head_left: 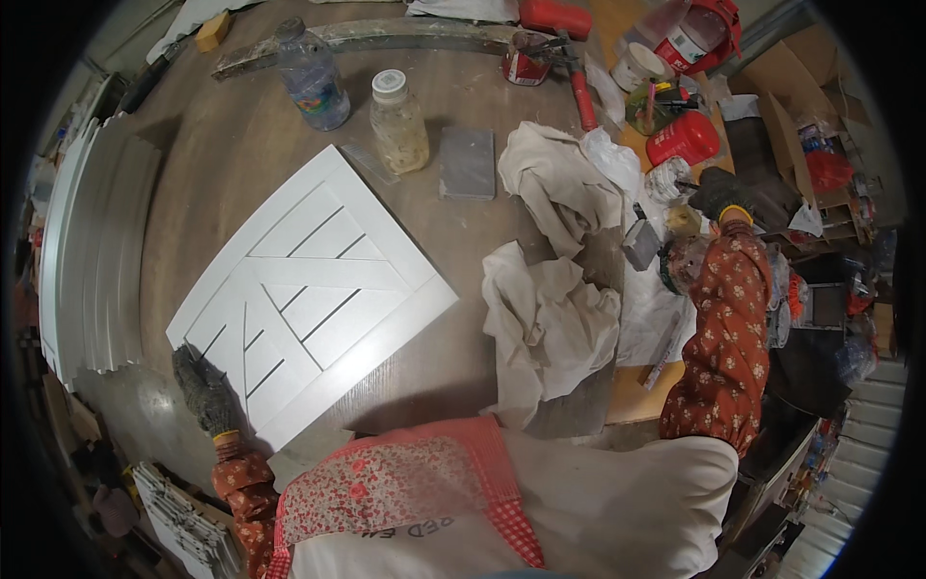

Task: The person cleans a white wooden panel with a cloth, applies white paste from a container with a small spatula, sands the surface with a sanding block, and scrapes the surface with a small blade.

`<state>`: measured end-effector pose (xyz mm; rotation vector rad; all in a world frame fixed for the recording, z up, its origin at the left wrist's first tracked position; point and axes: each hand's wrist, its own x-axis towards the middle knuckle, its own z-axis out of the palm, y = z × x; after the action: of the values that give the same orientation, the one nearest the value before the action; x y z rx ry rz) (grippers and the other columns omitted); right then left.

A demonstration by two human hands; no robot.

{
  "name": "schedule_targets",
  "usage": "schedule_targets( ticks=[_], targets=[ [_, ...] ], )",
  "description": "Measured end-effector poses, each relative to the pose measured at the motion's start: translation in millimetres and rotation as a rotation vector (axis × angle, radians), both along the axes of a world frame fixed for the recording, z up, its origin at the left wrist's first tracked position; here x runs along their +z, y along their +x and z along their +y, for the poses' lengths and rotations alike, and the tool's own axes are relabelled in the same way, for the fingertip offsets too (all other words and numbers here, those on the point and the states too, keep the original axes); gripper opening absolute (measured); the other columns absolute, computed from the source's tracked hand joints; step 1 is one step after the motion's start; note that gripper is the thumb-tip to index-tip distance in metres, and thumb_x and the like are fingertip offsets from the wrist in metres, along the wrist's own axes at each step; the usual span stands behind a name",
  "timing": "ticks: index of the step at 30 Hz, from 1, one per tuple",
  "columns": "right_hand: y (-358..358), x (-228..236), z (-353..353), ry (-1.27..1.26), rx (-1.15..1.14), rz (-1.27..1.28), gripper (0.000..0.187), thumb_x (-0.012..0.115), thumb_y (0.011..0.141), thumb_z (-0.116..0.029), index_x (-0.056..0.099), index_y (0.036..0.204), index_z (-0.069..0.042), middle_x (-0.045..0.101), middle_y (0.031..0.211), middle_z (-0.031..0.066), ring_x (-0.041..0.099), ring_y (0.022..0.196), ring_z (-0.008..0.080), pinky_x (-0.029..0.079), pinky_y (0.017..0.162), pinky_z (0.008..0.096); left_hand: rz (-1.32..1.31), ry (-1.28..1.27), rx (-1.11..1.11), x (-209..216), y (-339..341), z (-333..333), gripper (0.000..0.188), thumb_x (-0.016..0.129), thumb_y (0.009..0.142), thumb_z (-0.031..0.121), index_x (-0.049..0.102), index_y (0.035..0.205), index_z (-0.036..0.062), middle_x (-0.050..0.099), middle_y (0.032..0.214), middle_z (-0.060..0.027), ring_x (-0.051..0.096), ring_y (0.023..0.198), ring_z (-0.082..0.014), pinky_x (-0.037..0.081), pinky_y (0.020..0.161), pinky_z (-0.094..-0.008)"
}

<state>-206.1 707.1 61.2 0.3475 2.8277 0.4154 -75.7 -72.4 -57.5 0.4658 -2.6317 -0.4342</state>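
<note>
A white panel door (318, 289) with grooved lines and slanted braces lies at an angle on the brown table (424, 386). My left hand (204, 391), in a dark glove, is at its lower left corner, with the fingers closed along the edge. Over at the table's right side is my right hand (721, 196), also gloved in dark fabric. It is among small items, close to a yellowish block (683, 221) and a crumpled clear wrapper (667, 179). Its fingers blend into the dark things around them, so what they hold cannot be made out.
Two crumpled cream cloths (555, 318) lie right of the panel. Behind it stand a clear jar (399, 130), a plastic bottle (313, 82) and a grey sanding block (467, 164). A red-handled tool (582, 96) leans by a red can (526, 63). White panels (96, 251) stack at left.
</note>
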Motion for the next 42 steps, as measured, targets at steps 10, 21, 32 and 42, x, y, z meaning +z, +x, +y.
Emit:
schedule_targets(
  ticks=[10,21,32,42],
  targets=[
    [-1.9,1.0,-15.8,-0.046,-0.028,0.075,0.032,0.062,0.083,-0.029,0.064,0.103,-0.004,0.063,0.105,0.0204,0.059,0.099,0.0375,0.048,0.081,0.0425,0.057,0.090,0.008,-4.4,0.4,2.4,0.038,0.047,0.093,0.010,0.048,0.129,0.0002,0.049,0.133,-0.0198,0.044,0.126,-0.0336,0.033,0.107,-0.0397],
    [14.7,10.0,46.5,-0.071,0.189,0.393,0.025,0.054,0.092,-0.021,0.063,0.108,-0.005,0.065,0.089,0.0088,0.060,0.072,0.0217,0.047,0.062,0.0306,0.092,0.200,-0.090,-13.4,3.1,-7.6,0.044,0.047,0.089,0.003,0.046,0.133,-0.0021,0.043,0.139,-0.0171,0.036,0.133,-0.0300,0.026,0.113,-0.0373],
    [28.7,2.9,-311.0,-1.559,0.200,0.159,0.025,0.052,0.093,-0.013,0.060,0.112,0.002,0.057,0.079,-0.0013,0.049,0.059,0.0042,0.038,0.051,0.0191,0.048,-0.160,0.026,-14.4,-3.3,-16.2,0.039,0.052,0.091,0.014,0.052,0.128,0.0037,0.050,0.132,-0.0198,0.045,0.125,-0.0351,0.034,0.107,-0.0415],
    [-18.0,-47.0,-463.5,-1.854,-0.060,-0.252,0.024,0.054,0.092,-0.020,0.064,0.101,0.000,0.062,0.071,0.0027,0.048,0.051,0.0059,0.036,0.043,0.0182,0.066,-0.100,0.012,4.8,-5.0,0.5,0.039,0.054,0.089,0.010,0.053,0.127,0.0033,0.049,0.133,-0.0198,0.045,0.125,-0.0349,0.036,0.105,-0.0421]
  ],
)
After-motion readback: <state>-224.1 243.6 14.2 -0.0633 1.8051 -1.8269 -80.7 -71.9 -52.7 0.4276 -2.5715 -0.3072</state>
